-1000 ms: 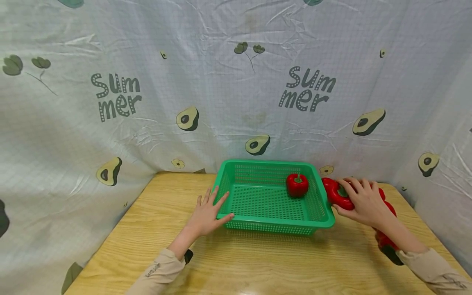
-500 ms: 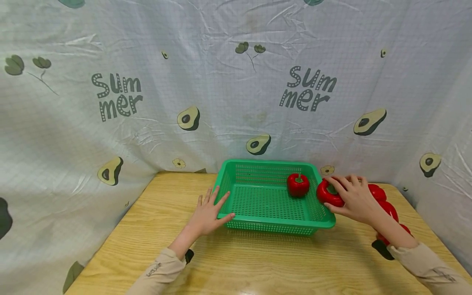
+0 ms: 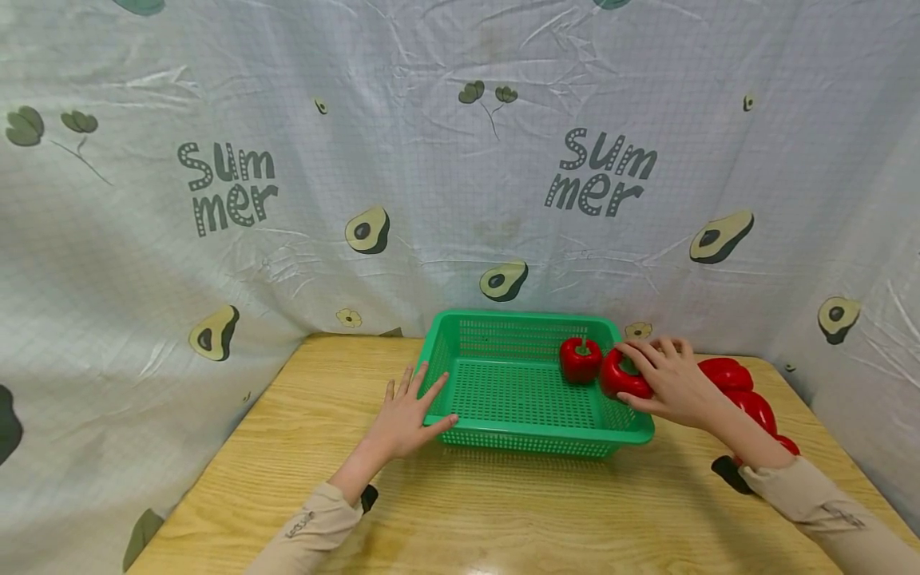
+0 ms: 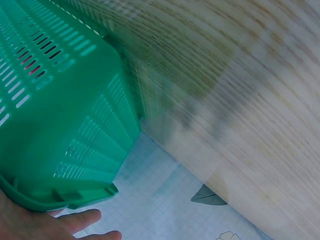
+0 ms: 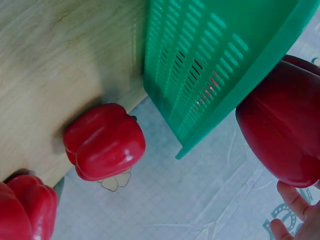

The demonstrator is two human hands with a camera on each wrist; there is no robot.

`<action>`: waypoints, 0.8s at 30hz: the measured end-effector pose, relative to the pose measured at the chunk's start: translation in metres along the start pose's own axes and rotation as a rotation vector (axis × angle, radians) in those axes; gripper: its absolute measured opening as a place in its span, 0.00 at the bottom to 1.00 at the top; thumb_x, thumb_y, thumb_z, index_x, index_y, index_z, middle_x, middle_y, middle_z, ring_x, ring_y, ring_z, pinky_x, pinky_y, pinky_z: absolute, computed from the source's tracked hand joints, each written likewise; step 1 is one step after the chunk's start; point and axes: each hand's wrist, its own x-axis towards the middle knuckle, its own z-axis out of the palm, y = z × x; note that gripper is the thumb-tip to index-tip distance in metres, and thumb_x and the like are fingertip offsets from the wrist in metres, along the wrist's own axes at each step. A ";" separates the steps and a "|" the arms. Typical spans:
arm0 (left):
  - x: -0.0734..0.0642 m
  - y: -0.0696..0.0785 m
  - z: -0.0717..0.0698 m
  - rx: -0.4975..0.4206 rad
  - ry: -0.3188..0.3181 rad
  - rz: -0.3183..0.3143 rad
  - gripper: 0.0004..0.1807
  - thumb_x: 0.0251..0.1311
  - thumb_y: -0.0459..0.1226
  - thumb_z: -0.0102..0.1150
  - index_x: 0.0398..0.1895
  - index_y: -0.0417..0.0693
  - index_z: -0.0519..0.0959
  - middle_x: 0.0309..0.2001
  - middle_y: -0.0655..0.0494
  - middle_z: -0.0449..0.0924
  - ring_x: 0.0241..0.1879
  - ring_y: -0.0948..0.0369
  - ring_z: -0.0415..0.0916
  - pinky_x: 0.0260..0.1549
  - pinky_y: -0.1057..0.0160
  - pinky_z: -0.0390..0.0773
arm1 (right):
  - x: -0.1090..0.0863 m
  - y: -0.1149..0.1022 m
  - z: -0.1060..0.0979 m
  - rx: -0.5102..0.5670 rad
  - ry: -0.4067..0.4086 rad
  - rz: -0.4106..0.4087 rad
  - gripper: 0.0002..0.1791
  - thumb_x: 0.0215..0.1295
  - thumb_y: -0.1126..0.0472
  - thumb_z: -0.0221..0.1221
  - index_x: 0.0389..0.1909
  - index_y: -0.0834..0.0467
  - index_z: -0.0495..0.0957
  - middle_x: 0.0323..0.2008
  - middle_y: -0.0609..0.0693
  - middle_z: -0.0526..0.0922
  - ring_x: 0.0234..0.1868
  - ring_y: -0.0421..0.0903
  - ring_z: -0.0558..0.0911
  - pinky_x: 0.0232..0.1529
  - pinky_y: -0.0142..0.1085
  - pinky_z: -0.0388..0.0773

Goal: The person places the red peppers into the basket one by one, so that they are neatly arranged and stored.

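My right hand [image 3: 672, 382] grips a red bell pepper [image 3: 622, 375] above the right rim of a green plastic basket [image 3: 532, 431]. In the right wrist view that held bell pepper [image 5: 285, 120] hangs over the rim, fingertips curled against its underside. Another red bell pepper [image 3: 580, 361] stands in the basket's back right corner, stem up. My left hand [image 3: 402, 415] spreads its fingers over the basket's front left corner. The left wrist view has its fingers [image 4: 80, 220] straight, right at the green rim.
Several more red bell peppers [image 3: 751, 409] lie on the wooden table [image 3: 503, 511] right of the basket, partly behind my right forearm. A printed sheet [image 3: 431, 160] hangs behind and beside the table.
My right hand has carried the bell pepper left, from beside the basket to over its right rim. More of the peppers on the right shows. My left hand keeps its place.
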 end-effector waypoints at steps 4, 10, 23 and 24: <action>0.001 0.000 0.000 0.003 -0.005 -0.003 0.39 0.57 0.62 0.42 0.69 0.58 0.50 0.70 0.43 0.41 0.69 0.42 0.36 0.60 0.37 0.46 | 0.003 0.001 0.003 0.010 -0.020 -0.014 0.36 0.56 0.33 0.47 0.55 0.57 0.68 0.49 0.55 0.72 0.42 0.53 0.67 0.40 0.52 0.59; 0.001 0.001 -0.001 -0.005 -0.017 -0.014 0.39 0.57 0.61 0.42 0.69 0.60 0.49 0.70 0.43 0.41 0.69 0.43 0.35 0.61 0.37 0.44 | 0.007 0.002 0.007 0.022 -0.069 -0.026 0.35 0.53 0.38 0.55 0.56 0.56 0.67 0.51 0.55 0.71 0.45 0.53 0.66 0.42 0.52 0.58; 0.002 0.000 -0.001 -0.013 -0.009 -0.009 0.39 0.57 0.61 0.43 0.69 0.57 0.52 0.70 0.42 0.42 0.69 0.42 0.36 0.60 0.37 0.45 | 0.012 0.002 0.025 -0.075 -0.106 -0.117 0.36 0.53 0.37 0.54 0.58 0.55 0.65 0.51 0.56 0.72 0.45 0.55 0.67 0.42 0.52 0.59; 0.002 0.000 -0.001 -0.011 -0.010 -0.010 0.39 0.57 0.61 0.42 0.69 0.57 0.52 0.70 0.42 0.42 0.69 0.42 0.36 0.60 0.37 0.46 | 0.012 0.001 0.026 -0.074 -0.107 -0.122 0.36 0.52 0.38 0.54 0.58 0.55 0.65 0.51 0.56 0.73 0.45 0.55 0.67 0.41 0.53 0.59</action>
